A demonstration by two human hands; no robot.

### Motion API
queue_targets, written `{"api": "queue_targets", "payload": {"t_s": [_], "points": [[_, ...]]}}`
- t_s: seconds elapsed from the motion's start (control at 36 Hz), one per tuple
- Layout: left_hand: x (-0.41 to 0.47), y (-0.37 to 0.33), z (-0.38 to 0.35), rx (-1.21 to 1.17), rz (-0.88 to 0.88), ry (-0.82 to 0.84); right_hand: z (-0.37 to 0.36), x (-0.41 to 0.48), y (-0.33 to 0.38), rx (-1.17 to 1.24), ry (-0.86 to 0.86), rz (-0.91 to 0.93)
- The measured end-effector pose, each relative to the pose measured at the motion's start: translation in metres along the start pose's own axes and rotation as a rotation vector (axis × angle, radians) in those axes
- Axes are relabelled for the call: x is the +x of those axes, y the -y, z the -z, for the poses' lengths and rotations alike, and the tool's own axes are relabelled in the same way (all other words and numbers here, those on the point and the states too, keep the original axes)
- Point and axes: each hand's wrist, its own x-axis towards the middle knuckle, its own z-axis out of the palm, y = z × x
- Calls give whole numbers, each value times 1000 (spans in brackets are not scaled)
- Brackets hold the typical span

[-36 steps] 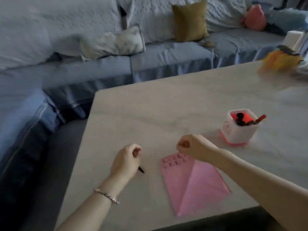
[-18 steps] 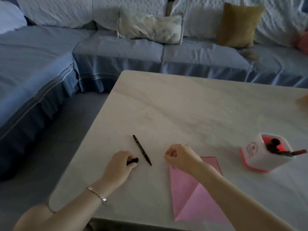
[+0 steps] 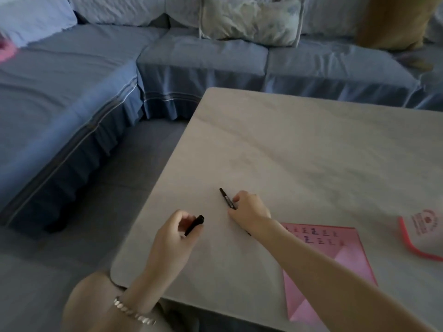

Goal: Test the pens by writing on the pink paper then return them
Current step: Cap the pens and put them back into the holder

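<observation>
Black pen (image 3: pixel 225 197) lay on the pale marbled bench (image 3: pixel 311 152), pinched by the right grip (image 3: pixel 249 212), left grip (image 3: pixel 172 236) clamped on a black cap (image 3: pixel 195 224), pink paper (image 3: pixel 335 259) just right, holder (image 3: pixel 422 226) at the edge, blue sofa (image 3: pixel 191 56) with cushions (image 3: pixel 251 20) behind.

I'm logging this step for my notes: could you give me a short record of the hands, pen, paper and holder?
left hand: holds a short black cap
right hand: grips the black pen, low at the table
pink paper: flat on the table, rows of marks along its far edge
pen holder: at the right edge, partly cut off
</observation>
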Motion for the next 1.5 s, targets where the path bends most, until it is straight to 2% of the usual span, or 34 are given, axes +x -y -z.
{"api": "queue_targets", "payload": {"t_s": [0.17,0.33,0.47,0.64,0.75,1.11,1.39,1.5], "points": [[-5,-17,-16,-109,59,40,23,-21,-27,386,11,11],[-5,-41,-47,-210,60,178,67,-63,-69,729,-212,56],[-6,-68,-73,-276,22,313,90,-96,-98,918,-406,138],[-21,-94,-89,-299,-51,390,94,-124,-116,1140,-642,66],[-31,-100,-95,-322,-59,403,90,-132,-123,1222,-727,42],[-40,-116,-99,-321,-81,434,84,-139,-117,1242,-741,125],[-43,-116,-88,-318,-124,443,72,-146,-109,1295,-594,156],[-41,-112,-84,-316,-141,440,72,-152,-113,1362,-589,115]]}}
